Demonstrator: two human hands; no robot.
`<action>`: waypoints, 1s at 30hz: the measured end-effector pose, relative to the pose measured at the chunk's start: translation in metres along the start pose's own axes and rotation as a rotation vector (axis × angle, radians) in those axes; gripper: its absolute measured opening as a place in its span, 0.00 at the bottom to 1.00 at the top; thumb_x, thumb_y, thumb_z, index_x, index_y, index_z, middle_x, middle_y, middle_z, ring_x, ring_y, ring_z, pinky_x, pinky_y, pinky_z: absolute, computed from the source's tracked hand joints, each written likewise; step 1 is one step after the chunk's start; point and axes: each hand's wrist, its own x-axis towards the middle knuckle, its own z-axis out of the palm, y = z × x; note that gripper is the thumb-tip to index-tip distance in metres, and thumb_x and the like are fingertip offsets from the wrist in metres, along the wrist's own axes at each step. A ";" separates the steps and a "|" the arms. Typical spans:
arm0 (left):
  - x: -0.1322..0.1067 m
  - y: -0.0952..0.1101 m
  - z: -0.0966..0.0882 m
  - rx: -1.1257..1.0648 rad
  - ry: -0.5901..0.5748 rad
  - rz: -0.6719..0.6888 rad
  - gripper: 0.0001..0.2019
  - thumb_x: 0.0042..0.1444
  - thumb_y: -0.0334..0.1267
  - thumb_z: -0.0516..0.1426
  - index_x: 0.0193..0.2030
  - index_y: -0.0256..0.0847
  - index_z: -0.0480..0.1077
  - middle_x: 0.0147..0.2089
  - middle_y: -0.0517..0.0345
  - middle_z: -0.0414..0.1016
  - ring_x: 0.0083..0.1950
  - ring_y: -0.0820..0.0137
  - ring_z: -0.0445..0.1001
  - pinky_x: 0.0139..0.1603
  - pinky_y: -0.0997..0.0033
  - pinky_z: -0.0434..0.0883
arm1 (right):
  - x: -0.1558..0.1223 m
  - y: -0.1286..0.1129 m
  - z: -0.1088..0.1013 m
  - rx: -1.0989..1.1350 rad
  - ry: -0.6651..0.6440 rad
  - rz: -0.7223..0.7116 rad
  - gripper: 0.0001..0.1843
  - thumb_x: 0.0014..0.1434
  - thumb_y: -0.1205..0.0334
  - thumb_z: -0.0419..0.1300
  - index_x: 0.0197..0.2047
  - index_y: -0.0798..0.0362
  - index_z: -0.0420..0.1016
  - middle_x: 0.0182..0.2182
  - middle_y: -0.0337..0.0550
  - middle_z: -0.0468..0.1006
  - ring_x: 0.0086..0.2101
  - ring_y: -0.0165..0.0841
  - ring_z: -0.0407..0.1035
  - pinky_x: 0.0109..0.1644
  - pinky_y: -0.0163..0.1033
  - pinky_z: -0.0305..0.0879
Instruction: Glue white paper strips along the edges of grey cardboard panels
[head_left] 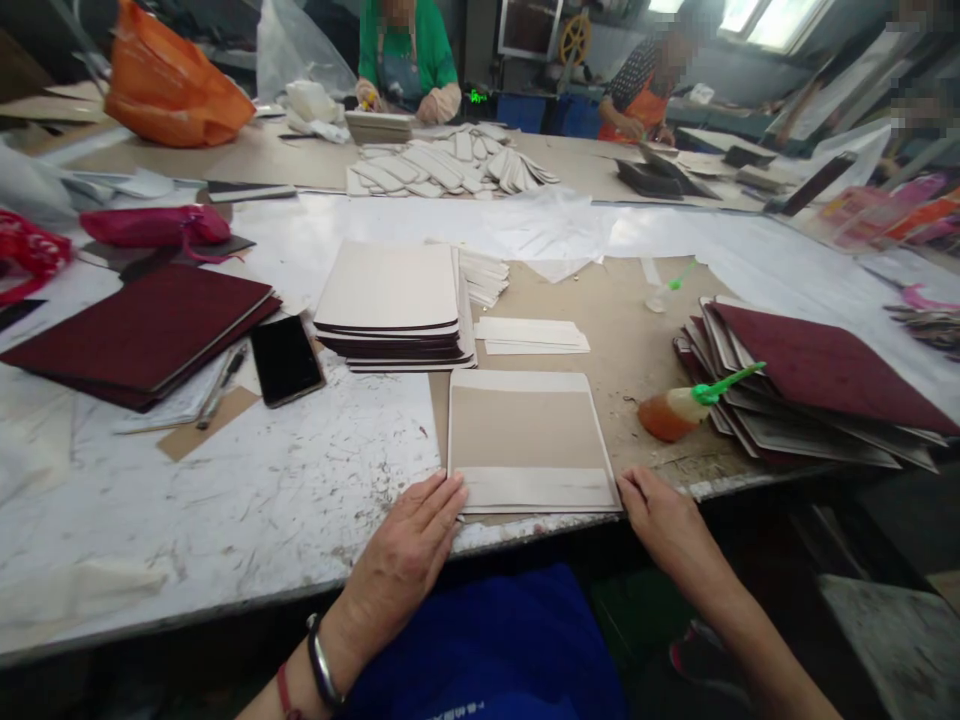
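Observation:
A flat beige board panel with pale strips along its far and near sides lies at the table's front edge. My left hand rests on its near left corner, fingers stretched out and lying flat. At the near right corner, my right hand has its fingers closed on the panel's edge. Just beyond the panel are a few white strips and a stack of cream boards. A bottle of amber liquid with a green nozzle leans to the right.
Dark red boards lie at left beside a black phone and a pen. More dark red boards are piled at right. Across the table, two people work near a heap of pale pieces and an orange bag.

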 end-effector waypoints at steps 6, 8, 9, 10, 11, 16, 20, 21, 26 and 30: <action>-0.002 -0.001 0.003 -0.016 0.015 0.014 0.20 0.58 0.29 0.50 0.58 0.38 0.59 0.57 0.49 0.66 0.60 0.62 0.61 0.56 0.56 0.67 | -0.003 -0.008 -0.003 0.076 0.016 0.072 0.13 0.56 0.51 0.47 0.26 0.49 0.59 0.21 0.39 0.67 0.24 0.35 0.64 0.30 0.37 0.55; -0.002 -0.003 0.004 -0.018 0.021 0.025 0.20 0.58 0.29 0.50 0.58 0.38 0.59 0.57 0.49 0.66 0.60 0.62 0.61 0.56 0.55 0.67 | -0.003 -0.010 -0.002 0.086 0.003 0.116 0.13 0.53 0.50 0.52 0.27 0.49 0.58 0.20 0.37 0.66 0.24 0.34 0.63 0.28 0.36 0.54; -0.002 -0.003 0.004 -0.018 0.019 0.028 0.20 0.58 0.29 0.50 0.58 0.38 0.59 0.57 0.49 0.66 0.60 0.62 0.60 0.56 0.55 0.67 | -0.003 -0.011 -0.002 0.087 -0.001 0.126 0.13 0.53 0.50 0.54 0.27 0.49 0.58 0.20 0.36 0.66 0.23 0.33 0.63 0.28 0.35 0.54; -0.003 -0.004 0.005 -0.019 0.012 0.031 0.20 0.58 0.30 0.50 0.59 0.37 0.59 0.58 0.49 0.65 0.60 0.62 0.60 0.56 0.55 0.66 | -0.003 -0.011 -0.002 0.092 -0.002 0.131 0.13 0.52 0.50 0.55 0.27 0.49 0.58 0.20 0.35 0.65 0.23 0.33 0.63 0.27 0.35 0.54; -0.004 -0.004 0.005 -0.018 0.005 0.034 0.20 0.58 0.30 0.50 0.59 0.38 0.58 0.58 0.49 0.65 0.60 0.62 0.60 0.57 0.55 0.66 | -0.003 -0.011 -0.002 0.099 -0.005 0.135 0.13 0.52 0.51 0.55 0.27 0.49 0.58 0.20 0.35 0.65 0.23 0.33 0.63 0.27 0.35 0.53; -0.007 -0.006 0.007 -0.004 0.007 0.047 0.21 0.58 0.29 0.50 0.59 0.37 0.58 0.58 0.49 0.65 0.61 0.63 0.59 0.57 0.56 0.65 | -0.002 -0.011 -0.002 0.137 -0.011 0.154 0.12 0.52 0.53 0.56 0.27 0.49 0.58 0.20 0.34 0.64 0.23 0.32 0.62 0.28 0.34 0.53; -0.005 -0.006 0.008 0.000 0.026 0.051 0.21 0.59 0.30 0.50 0.59 0.39 0.58 0.58 0.50 0.66 0.60 0.62 0.60 0.56 0.56 0.66 | -0.002 -0.012 -0.003 0.171 -0.019 0.164 0.12 0.52 0.52 0.55 0.27 0.50 0.58 0.20 0.34 0.64 0.23 0.32 0.62 0.27 0.34 0.53; -0.005 -0.006 0.008 0.000 0.029 0.052 0.21 0.59 0.31 0.50 0.59 0.39 0.58 0.58 0.50 0.66 0.60 0.62 0.61 0.56 0.56 0.67 | -0.002 -0.013 -0.003 0.174 -0.021 0.165 0.12 0.51 0.52 0.55 0.27 0.50 0.58 0.20 0.34 0.64 0.23 0.32 0.62 0.27 0.34 0.53; -0.003 -0.005 0.004 -0.035 0.036 0.034 0.20 0.59 0.31 0.49 0.58 0.40 0.59 0.57 0.50 0.67 0.60 0.62 0.62 0.56 0.56 0.67 | -0.002 -0.007 -0.003 0.180 -0.031 0.162 0.12 0.51 0.51 0.54 0.28 0.50 0.60 0.20 0.35 0.66 0.24 0.33 0.63 0.28 0.35 0.54; -0.002 -0.002 -0.002 -0.131 0.015 -0.035 0.19 0.59 0.31 0.48 0.58 0.42 0.60 0.58 0.51 0.65 0.60 0.65 0.61 0.58 0.60 0.66 | 0.000 0.001 -0.002 0.198 -0.024 0.103 0.11 0.54 0.52 0.49 0.28 0.51 0.63 0.23 0.40 0.71 0.27 0.35 0.66 0.32 0.37 0.57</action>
